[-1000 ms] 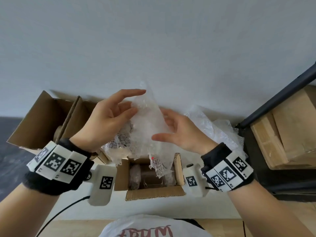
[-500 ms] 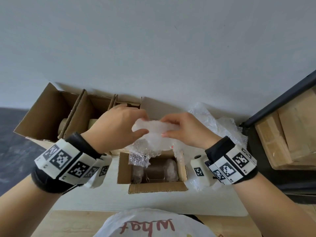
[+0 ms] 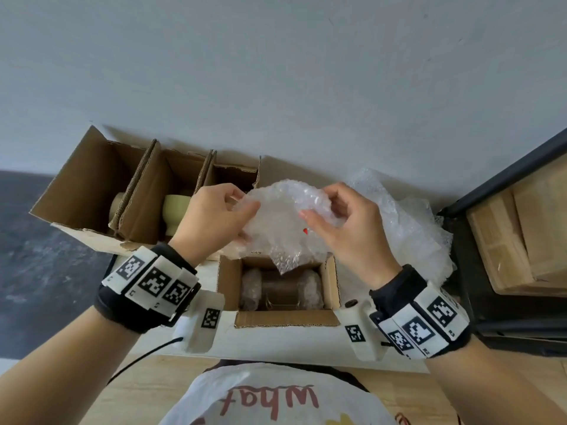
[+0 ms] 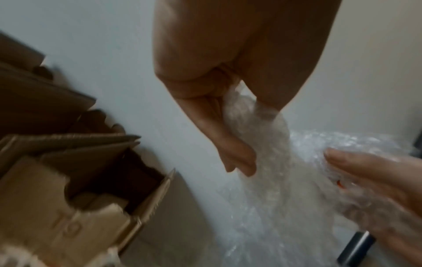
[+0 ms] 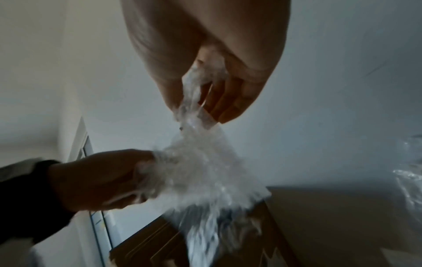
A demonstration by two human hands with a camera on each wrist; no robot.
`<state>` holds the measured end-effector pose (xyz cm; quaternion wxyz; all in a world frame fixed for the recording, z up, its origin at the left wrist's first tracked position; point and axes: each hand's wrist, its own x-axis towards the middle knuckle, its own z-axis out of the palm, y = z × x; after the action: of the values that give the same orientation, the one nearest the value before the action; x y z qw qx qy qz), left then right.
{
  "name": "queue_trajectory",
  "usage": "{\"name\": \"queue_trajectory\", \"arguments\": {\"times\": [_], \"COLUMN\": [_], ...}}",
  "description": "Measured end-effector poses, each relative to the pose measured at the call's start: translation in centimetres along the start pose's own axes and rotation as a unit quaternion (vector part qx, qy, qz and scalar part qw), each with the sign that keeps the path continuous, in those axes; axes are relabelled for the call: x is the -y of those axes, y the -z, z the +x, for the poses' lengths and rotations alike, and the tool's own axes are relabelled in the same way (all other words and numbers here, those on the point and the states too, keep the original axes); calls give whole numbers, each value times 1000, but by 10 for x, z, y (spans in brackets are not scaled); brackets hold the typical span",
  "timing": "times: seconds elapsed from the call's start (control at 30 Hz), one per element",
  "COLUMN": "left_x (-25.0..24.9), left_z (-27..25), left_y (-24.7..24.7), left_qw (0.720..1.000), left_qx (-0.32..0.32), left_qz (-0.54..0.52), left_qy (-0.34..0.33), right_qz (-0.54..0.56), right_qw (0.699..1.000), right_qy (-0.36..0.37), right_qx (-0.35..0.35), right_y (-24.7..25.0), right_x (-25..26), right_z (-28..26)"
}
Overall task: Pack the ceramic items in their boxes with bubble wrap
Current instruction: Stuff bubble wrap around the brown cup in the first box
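tabletop [image 3: 276, 342]: white, carrying every box; wall right behind it.
big boxes [image 3: 92, 191]: standing open in a row at back left, cups sitting inside; stiff cardboard, probably light.
spare wrap [image 3: 408, 228]: lying crumpled at back right, near the wall.
small box [image 3: 287, 318]: sitting open at the front edge, directly under both hands.
wrapped item [image 3: 280, 288]: lying on its side inside the small box, already padded; ceramic, so likely fragile. I'd be lifting it by the body, not by the wrap.
bubble wrap sheet [image 3: 285, 219]: hanging in the air above the small box; soft, limp, very light, slick plastic. Edges look like the best hold.
left hand [image 3: 214, 222]: fingers pinching the sheet's left edge.
right hand [image 3: 346, 228]: fingers curling round the sheet's top right edge, gripping it.
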<state>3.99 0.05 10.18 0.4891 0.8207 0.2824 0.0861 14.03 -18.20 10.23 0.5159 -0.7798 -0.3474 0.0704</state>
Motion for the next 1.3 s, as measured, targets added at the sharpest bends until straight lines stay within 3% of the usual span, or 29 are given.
{"name": "queue_trajectory", "arguments": {"times": [0.1,0.2,0.27,0.33,0.43,0.5,0.53,0.6,0.67,0.77,0.9,1.03,1.17,1.3], "left_x": [-2,0,6,17,33,46,55,73,91,113,126,124,115,110], "left_z": [-1,-5,-8,-10,-17,-26,-31,-42,-50,-56,-56,-46,-35,-30], "left_y": [-2,1,2,-2,-9,-9,-9,-10,-11,-16,-21,-27,-39,-52], "left_qw": [987,946,971,990,998,990,969,882,814,776,770,753,725,740], "left_qx": [22,129,158,120,30,-12,-12,23,86,133,166,175,153,164], "left_qz": [-134,-261,-155,-23,45,85,135,266,337,365,373,371,418,411], "left_qy": [80,144,94,63,27,-108,-208,-387,-465,-497,-490,-515,-525,-506], "right_qz": [-53,-122,-136,-127,-121,-124,-124,-127,-143,-215,-377,-445,-450,-441], "right_qw": [993,974,963,961,975,981,982,981,976,953,899,862,860,869], "right_qy": [87,110,95,81,82,75,70,67,76,99,113,90,78,53], "right_qx": [62,156,212,230,170,133,126,128,148,189,192,225,227,217], "right_y": [-6,-10,-11,-12,-9,-6,-5,-5,-7,-13,-10,-6,-10,-11], "right_x": [2,-5,-11,-17,-22,-27,-29,-34,-41,-54,-80,-98,-102,-104], "right_z": [-11,-21,-28,-31,-30,-29,-29,-31,-37,-51,-66,-73,-78,-82]}}
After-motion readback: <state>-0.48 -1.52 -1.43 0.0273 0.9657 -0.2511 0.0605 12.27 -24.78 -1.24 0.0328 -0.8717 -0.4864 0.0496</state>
